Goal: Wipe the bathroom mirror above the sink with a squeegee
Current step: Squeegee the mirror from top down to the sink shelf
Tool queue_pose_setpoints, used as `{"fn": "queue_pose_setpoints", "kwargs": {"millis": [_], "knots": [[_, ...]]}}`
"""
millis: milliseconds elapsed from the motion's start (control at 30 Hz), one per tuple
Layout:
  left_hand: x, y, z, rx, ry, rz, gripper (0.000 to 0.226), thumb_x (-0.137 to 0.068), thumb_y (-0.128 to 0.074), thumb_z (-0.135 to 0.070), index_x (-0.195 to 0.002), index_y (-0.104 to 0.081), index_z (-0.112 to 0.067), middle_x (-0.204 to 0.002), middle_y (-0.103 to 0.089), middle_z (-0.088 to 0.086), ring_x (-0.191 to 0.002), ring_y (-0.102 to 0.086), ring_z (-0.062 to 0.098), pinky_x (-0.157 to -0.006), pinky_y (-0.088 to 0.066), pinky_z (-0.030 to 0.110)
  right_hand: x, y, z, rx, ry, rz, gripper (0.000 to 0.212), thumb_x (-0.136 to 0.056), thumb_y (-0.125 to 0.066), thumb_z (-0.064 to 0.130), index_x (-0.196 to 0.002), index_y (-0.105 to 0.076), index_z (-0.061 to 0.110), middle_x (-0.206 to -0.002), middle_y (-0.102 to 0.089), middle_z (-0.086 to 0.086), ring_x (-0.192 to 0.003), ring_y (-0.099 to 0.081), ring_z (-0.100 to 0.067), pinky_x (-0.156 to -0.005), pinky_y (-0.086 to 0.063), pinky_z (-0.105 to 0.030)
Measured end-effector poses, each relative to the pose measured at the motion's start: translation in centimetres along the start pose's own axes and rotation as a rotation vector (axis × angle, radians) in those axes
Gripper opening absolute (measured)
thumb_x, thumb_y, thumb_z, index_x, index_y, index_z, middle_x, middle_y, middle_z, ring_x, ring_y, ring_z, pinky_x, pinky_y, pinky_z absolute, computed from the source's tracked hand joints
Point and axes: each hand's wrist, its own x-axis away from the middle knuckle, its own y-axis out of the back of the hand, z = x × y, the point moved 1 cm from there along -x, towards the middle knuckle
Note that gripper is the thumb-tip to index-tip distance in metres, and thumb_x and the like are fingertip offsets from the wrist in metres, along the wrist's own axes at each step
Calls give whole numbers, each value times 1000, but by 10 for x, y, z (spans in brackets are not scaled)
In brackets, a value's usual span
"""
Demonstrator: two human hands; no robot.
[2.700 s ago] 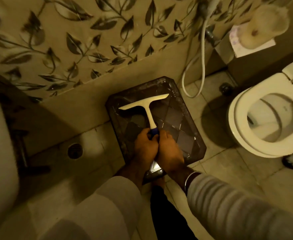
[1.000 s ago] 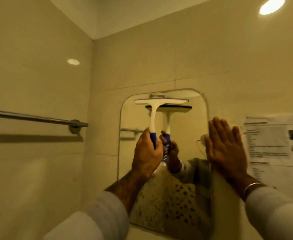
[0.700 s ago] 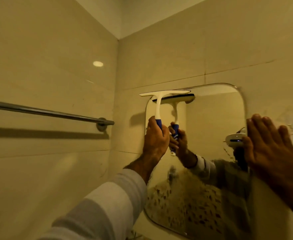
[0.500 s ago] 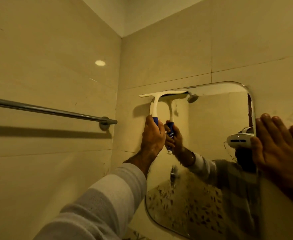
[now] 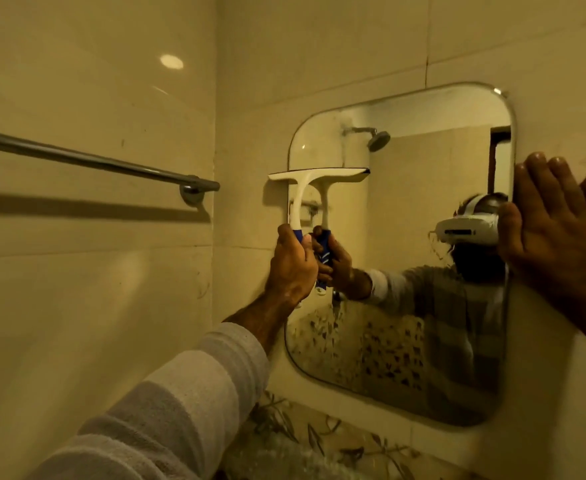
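Squeegee, count one, white with a blue grip, held against the mirror; its blade lies level across the glass at the mirror's upper left, the left end of the blade overhanging the mirror edge onto the wall. Left hand has its fingers curled round the blue grip, below the blade, with the handle rising straight up out of the fist. Right hand is flat, fingers straight and together, pressed at the mirror's right edge, partly on glass and partly on wall; it holds nothing. The two hands are well apart, the width of the mirror between them. Mirror, count one, rounded corners, fixed to a tiled wall. Reflections seen in it: the squeegee and gripping hand just right of the real left hand, a shower head above the blade, a striped sleeve and a head-worn device close to the right hand's thumb. Towel rail, count one, metal, on the side wall to the left of the left hand and a little higher than it. Striped sleeve, grey and white, covers the left forearm below the left hand. Leaf-patterned tile runs beneath the mirror, lower than both hands.
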Motion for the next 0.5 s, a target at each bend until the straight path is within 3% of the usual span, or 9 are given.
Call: {"fn": "queue_pose_setpoints", "kwargs": {"millis": [233,300,400,500], "knots": [[73,-10,34,-58,46,86,26,-101,-42,-31,-115,-36,-9,-82,-53,-3,-58,-50,3,-48,-36,13,-4,-6,-8,19,36,31,62,-108,-15,46,-163,-4,18,-169,7,2,-157,5,-22,-124,-9,-58],[93,-9,43,-76,61,108,27,-101,-43,-31,-116,-35,-10,-85,-55,0,-61,-54,5,-52,-45,20,-5,-12,-13,45,68,37,61,-109,-12,46,-163,1,20,-170,6,-2,-157,6,-23,-123,-12,-59],[121,-3,56,-115,89,153,32,-101,-43,-28,-119,-35,-3,-94,-57,11,-76,-61,23,-66,-54,37,-9,-13,-15,26,65,32,59,-110,-13,44,-163,5,23,-170,4,-3,-157,5,-24,-123,-13,-59],[154,6,74,-171,139,202,30,-101,-44,-28,-116,-37,-4,-93,-56,9,-74,-61,24,-62,-54,38,-6,-11,-12,8,38,83,60,-110,-12,47,-162,6,25,-170,7,0,-157,6,-23,-123,-13,-59]]}}
